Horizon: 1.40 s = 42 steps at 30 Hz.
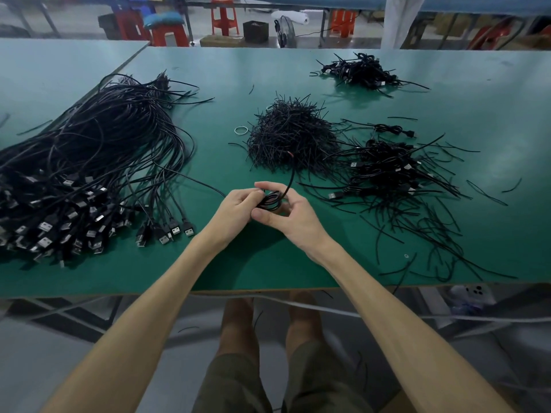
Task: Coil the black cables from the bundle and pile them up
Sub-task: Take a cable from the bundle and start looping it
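A factory assembly workshop: long green worktables [223,70] heaped with bundles of black USB cables [104,138], red plastic stools [225,16] standing behind.

Green work table [298,70] sat butted against a second table [59,64] at left. Grey floor [80,23] behind held red plastic stools [224,16], one blue-cushioned [167,25], possibly a fan [285,29].

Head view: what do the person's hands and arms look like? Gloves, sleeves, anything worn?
No gloves: the left hand and right hand are bare. No rings, watch or wristbands show. The left forearm and right forearm are bare to the frame edge, with no sleeves in view. Lower down, olive-green shorts.
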Each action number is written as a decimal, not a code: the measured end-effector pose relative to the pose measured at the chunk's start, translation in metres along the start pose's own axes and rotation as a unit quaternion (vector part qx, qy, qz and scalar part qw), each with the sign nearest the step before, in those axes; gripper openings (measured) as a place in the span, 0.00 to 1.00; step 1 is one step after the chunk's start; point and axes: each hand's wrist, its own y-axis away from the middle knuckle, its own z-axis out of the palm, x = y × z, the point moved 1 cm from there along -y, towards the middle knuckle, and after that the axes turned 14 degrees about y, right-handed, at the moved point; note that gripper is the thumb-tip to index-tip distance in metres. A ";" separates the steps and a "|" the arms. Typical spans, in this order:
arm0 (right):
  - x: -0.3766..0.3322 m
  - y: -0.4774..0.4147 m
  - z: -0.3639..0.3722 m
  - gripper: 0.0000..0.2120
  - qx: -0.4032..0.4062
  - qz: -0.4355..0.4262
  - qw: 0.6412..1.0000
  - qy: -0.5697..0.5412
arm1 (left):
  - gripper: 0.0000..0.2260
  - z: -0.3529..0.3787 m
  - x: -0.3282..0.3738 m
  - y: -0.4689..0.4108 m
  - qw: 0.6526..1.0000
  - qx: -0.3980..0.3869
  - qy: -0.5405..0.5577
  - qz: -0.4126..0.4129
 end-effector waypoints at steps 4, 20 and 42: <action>0.001 0.000 -0.002 0.25 0.002 0.011 1.000 0.002 | 0.16 -0.001 -0.004 -0.002 1.000 0.014 0.000 -0.011; 0.015 -0.003 0.003 0.14 0.079 -0.019 0.982 0.173 | 0.17 0.007 0.002 -0.001 0.992 0.097 -0.085 0.010; 0.009 0.001 0.003 0.02 0.045 -0.010 0.996 0.078 | 0.17 0.004 -0.001 -0.004 0.985 0.107 -0.132 0.013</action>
